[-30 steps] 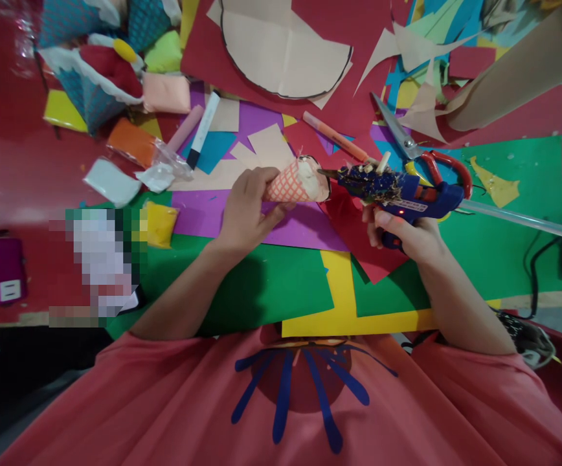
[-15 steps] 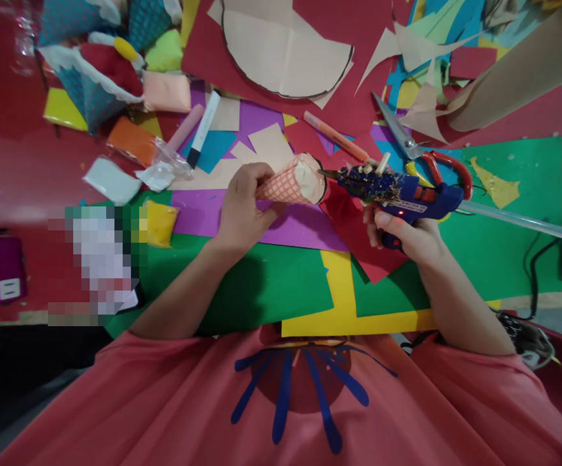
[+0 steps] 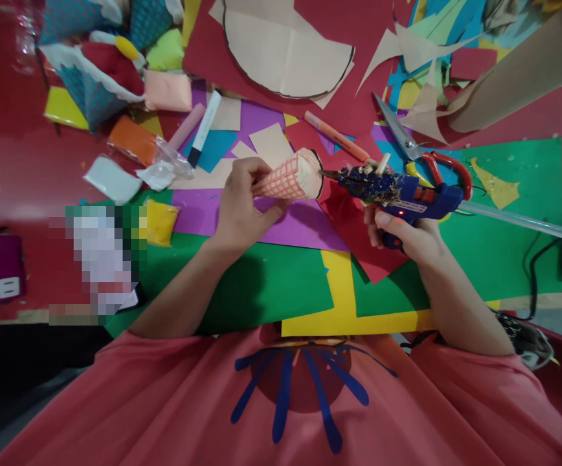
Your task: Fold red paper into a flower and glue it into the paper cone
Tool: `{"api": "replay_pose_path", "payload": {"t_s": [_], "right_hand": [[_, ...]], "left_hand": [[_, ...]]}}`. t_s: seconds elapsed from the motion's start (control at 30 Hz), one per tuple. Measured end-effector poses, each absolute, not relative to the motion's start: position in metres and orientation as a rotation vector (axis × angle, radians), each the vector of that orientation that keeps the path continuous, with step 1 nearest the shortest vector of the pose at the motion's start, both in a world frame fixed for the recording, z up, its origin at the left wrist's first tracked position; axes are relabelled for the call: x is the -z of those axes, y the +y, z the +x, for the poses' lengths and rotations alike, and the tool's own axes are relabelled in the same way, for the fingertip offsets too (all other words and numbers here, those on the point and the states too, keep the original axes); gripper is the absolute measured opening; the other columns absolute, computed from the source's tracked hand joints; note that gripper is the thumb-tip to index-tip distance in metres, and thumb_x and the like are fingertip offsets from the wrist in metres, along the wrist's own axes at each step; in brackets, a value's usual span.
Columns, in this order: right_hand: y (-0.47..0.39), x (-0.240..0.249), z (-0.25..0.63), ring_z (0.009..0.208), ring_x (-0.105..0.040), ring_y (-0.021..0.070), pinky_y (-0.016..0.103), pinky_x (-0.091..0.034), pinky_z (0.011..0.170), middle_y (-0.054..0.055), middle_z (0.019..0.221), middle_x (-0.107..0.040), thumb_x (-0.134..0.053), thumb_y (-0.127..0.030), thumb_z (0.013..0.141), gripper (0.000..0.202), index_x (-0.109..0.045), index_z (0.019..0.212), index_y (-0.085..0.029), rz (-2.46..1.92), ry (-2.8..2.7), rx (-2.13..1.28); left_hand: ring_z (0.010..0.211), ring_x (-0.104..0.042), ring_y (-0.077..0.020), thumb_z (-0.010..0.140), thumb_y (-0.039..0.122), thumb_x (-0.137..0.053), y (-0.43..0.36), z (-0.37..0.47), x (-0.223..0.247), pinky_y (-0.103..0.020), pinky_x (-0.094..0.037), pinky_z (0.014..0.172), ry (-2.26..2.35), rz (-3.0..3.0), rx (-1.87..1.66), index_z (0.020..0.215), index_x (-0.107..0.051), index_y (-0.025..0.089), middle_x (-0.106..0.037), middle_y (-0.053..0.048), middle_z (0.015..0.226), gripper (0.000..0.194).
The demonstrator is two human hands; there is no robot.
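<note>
My left hand (image 3: 247,207) is closed around the narrow end of a paper cone (image 3: 283,180) with an orange-red grid pattern. The cone lies tilted on its side, its wide mouth facing right, with pale filling showing inside and a dark line along the rim. In my right hand (image 3: 414,239) is a blue hot glue gun (image 3: 407,194), its red light lit and its front crusted with glue and bits. The nozzle tip is at the cone's rim; whether it touches cannot be made out. A clear glue stick (image 3: 524,223) sticks out of the gun's back.
Red-handled scissors (image 3: 410,145) lie behind the glue gun. An orange marker (image 3: 337,136) and a white marker (image 3: 206,129) rest among paper scraps. Packets of coloured clay (image 3: 167,90) and blue patterned cones (image 3: 91,87) are at the left. A brown paper roll (image 3: 514,74) lies back right.
The cone has turned slightly in my left hand, its mouth tilting a little further to the right and away. My right hand and the glue gun have hardly moved.
</note>
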State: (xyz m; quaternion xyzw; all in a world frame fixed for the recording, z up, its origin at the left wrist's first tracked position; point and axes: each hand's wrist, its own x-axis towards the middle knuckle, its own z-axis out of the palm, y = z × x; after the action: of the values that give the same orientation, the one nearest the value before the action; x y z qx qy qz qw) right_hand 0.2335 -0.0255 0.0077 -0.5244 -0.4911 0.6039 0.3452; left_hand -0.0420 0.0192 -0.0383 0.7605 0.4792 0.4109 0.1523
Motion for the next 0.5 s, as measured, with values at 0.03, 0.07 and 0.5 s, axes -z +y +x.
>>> {"api": "replay_pose_path", "payload": {"t_s": [0.03,0.07,0.5], "right_hand": [[-0.0254,-0.0079,0.233,0.045,-0.055,0.0102,0.025,-0.042,0.042,-0.001,0.059,-0.06,-0.071,-0.054,0.076,0.037,-0.06,0.073,-0.019,-1.361,-1.271,-1.569],[-0.0253,-0.0081,0.2327,0.045,-0.055,0.01,0.025,-0.042,0.042,-0.001,0.06,-0.06,-0.071,-0.053,0.076,0.037,-0.06,0.073,-0.019,-1.361,-1.267,-1.57],[-0.0244,-0.0095,0.2312,0.045,-0.054,0.0092,0.024,-0.042,0.043,-0.001,0.058,-0.057,-0.07,-0.052,0.078,0.036,-0.058,0.073,-0.018,-1.322,-1.292,-1.588]], "left_hand": [[0.085,-0.058,-0.0158,0.08,0.052,-0.065,0.0182,-0.0414,0.0356,-0.031,-0.047,0.07,1.398,2.182,-1.147,0.108,-0.046,0.026,-0.057,-0.002,0.1,0.043],[0.088,-0.058,-0.0175,0.081,0.052,-0.064,0.0175,-0.041,0.033,-0.033,-0.047,0.075,1.405,2.187,-1.096,0.109,-0.048,0.026,-0.059,-0.002,0.101,0.041],[0.082,-0.05,-0.0202,0.09,0.059,-0.046,0.0216,-0.0433,0.03,-0.037,-0.04,0.072,1.401,2.412,-1.059,0.097,-0.05,0.022,-0.055,-0.006,0.088,0.038]]}}
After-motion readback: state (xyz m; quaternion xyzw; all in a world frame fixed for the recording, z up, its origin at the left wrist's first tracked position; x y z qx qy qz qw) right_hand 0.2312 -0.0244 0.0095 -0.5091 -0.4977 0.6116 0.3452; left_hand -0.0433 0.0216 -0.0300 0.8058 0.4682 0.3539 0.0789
